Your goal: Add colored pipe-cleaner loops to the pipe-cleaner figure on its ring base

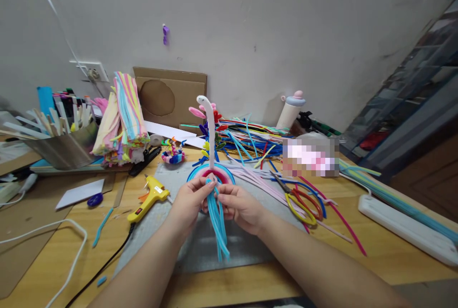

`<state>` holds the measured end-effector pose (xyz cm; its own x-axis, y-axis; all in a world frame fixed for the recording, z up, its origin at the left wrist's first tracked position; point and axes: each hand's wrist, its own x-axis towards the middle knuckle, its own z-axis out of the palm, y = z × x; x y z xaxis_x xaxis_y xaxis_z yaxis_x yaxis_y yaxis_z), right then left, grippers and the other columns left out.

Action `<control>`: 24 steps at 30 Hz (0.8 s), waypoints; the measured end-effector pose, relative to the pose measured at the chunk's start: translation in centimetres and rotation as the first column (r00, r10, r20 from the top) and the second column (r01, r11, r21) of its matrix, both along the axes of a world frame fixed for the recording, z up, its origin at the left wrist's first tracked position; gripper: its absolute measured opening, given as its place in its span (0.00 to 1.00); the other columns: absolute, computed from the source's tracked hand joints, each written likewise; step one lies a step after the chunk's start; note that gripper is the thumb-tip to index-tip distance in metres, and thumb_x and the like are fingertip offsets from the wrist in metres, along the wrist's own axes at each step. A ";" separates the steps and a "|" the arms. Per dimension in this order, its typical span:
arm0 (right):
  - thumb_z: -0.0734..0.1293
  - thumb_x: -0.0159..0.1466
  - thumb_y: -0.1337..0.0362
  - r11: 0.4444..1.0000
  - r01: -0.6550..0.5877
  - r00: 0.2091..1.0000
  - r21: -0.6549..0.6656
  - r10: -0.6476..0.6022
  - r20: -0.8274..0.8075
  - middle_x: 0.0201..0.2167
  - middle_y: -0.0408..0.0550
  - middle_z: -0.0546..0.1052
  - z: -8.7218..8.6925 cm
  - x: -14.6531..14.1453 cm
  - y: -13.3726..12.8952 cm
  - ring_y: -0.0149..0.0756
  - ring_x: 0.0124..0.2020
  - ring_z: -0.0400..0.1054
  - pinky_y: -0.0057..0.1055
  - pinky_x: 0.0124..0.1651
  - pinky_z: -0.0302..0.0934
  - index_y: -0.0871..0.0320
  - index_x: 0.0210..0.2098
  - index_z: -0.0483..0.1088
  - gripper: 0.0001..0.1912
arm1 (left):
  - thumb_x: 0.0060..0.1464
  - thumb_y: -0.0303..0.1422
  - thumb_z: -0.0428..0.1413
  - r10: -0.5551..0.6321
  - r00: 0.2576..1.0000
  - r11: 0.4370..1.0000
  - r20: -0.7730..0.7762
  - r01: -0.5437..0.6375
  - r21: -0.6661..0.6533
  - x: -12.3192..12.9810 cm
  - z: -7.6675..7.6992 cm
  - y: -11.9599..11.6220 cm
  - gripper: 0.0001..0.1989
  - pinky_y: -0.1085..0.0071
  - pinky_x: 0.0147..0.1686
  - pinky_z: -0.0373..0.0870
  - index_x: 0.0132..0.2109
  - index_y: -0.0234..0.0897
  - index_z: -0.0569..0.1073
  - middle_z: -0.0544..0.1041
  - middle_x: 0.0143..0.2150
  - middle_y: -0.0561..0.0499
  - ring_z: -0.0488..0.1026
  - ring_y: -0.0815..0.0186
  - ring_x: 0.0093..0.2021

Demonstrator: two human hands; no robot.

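Note:
Several light-blue pipe cleaners (pixel 219 231) hang in a bundle between my hands, their loose ends toward me. At the bundle's top, my left hand (pixel 191 196) pinches them between thumb and fingers. My right hand (pixel 239 200) is closed on the same bundle from the other side. Just behind my fingers stands a pipe-cleaner figure with a tall white neck (pixel 211 131) and small head. Its round base (pixel 229 174) is ringed in blue, pink and red, partly hidden by my hands. Whether my fingers touch the figure I cannot tell.
A yellow glue gun (pixel 148 200) lies at left, its black cord running forward. Yellow-handled scissors (pixel 298 205) rest at right among loose pipe cleaners. Further off are a tub of sticks (pixel 67 148), bundled pastel pipe cleaners (pixel 130 107), a bottle (pixel 291 112) and a power strip (pixel 404 229).

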<state>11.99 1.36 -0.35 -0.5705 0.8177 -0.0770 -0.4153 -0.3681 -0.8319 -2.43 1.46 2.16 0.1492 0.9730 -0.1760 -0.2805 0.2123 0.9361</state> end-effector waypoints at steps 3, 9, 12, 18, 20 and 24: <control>0.71 0.54 0.61 1.000 0.029 0.998 -0.011 -0.029 -0.051 0.25 0.43 0.72 -0.4 -0.1 0.0 0.26 0.23 0.65 0.21 0.23 0.51 0.60 0.34 0.69 0.11 | 0.42 0.38 0.63 -0.018 1.000 1.000 0.022 0.019 -0.009 0.2 0.2 -0.2 0.13 0.79 0.15 0.56 0.30 0.33 0.71 0.71 0.20 0.54 0.64 0.74 0.16; 0.72 0.52 0.63 1.000 -0.018 0.994 -0.002 0.018 -0.108 0.30 0.43 0.74 -0.4 -0.1 0.0 0.29 0.29 0.68 0.25 0.30 0.58 0.58 0.36 0.69 0.13 | 0.43 0.37 0.62 -0.009 0.999 1.000 0.049 0.009 -0.007 0.2 0.2 -0.4 0.12 0.79 0.15 0.56 0.28 0.33 0.70 0.71 0.20 0.55 0.63 0.75 0.16; 0.73 0.51 0.65 1.000 0.013 0.991 0.002 -0.013 -0.130 0.29 0.42 0.74 -0.6 -0.2 0.0 0.29 0.28 0.69 0.26 0.32 0.60 0.58 0.33 0.69 0.12 | 0.42 0.37 0.62 -0.028 0.997 0.999 0.070 0.029 -0.015 0.2 0.1 -0.4 0.12 0.79 0.14 0.55 0.29 0.33 0.70 0.71 0.20 0.55 0.63 0.76 0.16; 0.72 0.52 0.64 1.000 0.003 0.991 0.014 -0.001 -0.137 0.30 0.42 0.74 -0.8 -0.2 0.0 0.31 0.29 0.70 0.32 0.37 0.61 0.58 0.33 0.69 0.12 | 0.40 0.37 0.64 -0.035 0.994 0.998 0.102 0.040 -0.046 0.4 0.3 -0.4 0.13 0.80 0.13 0.53 0.29 0.33 0.70 0.70 0.19 0.56 0.61 0.77 0.15; 0.73 0.51 0.64 1.000 0.007 0.990 0.016 -0.004 -0.138 0.30 0.42 0.73 -0.8 -0.2 0.0 0.31 0.29 0.70 0.32 0.38 0.61 0.58 0.33 0.69 0.11 | 0.40 0.37 0.64 -0.040 0.994 0.998 0.106 0.045 -0.050 0.5 0.3 -0.5 0.13 0.80 0.13 0.53 0.28 0.33 0.70 0.70 0.20 0.56 0.61 0.77 0.15; 0.73 0.51 0.63 1.000 0.025 0.991 0.015 -0.023 -0.130 0.28 0.41 0.73 -0.9 -0.2 0.0 0.31 0.29 0.69 0.30 0.35 0.61 0.58 0.32 0.68 0.12 | 0.40 0.37 0.64 -0.047 0.994 0.998 0.101 0.052 -0.048 0.4 0.3 -0.4 0.13 0.80 0.14 0.52 0.27 0.33 0.69 0.69 0.19 0.56 0.61 0.76 0.15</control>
